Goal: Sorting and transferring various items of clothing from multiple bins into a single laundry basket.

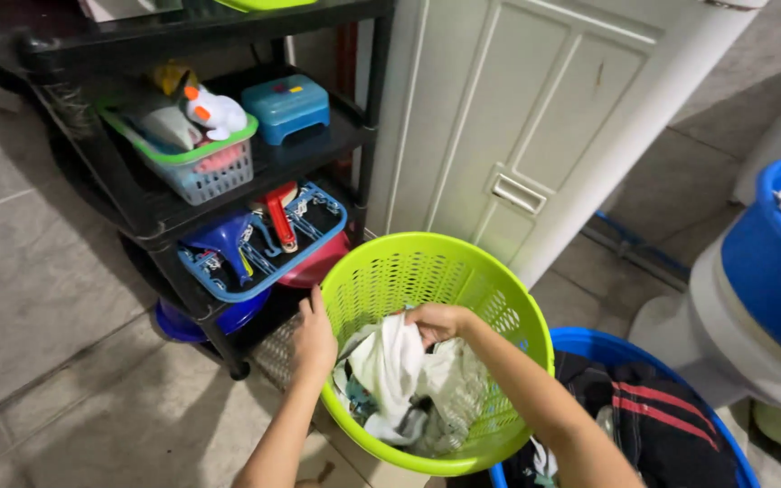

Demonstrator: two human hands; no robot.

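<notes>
1. A person bends over one lime-green laundry basket (463,271) that stands on the tiled floor (38,307), two bare arms reaching in from the bottom edge of the frame.
2. The left hand (314,339) is clamped over the basket's left rim, fingers wrapped on the outside wall.
3. The right hand (437,322) is closed around one white cloth (389,361), pinching its top and holding it up inside the basket, above a heap of pale clothes (449,398) at the basket's bottom.
4. One blue tub (603,345) sits just beside the basket's right side, holding dark clothes (662,420), one of them with red stripes.
5. One black shelf rack (160,212) stands at the basket's left. On its middle shelf: one small basket with a green rim (201,172) and one blue box (286,107). On the shelf below: one blue tray (255,262) carrying one blue funnel (223,239) and one red-handled tool (277,212).
6. One white cabinet door (535,117) rises behind the basket.
7. A second blue tub (770,262) shows at the right edge.
</notes>
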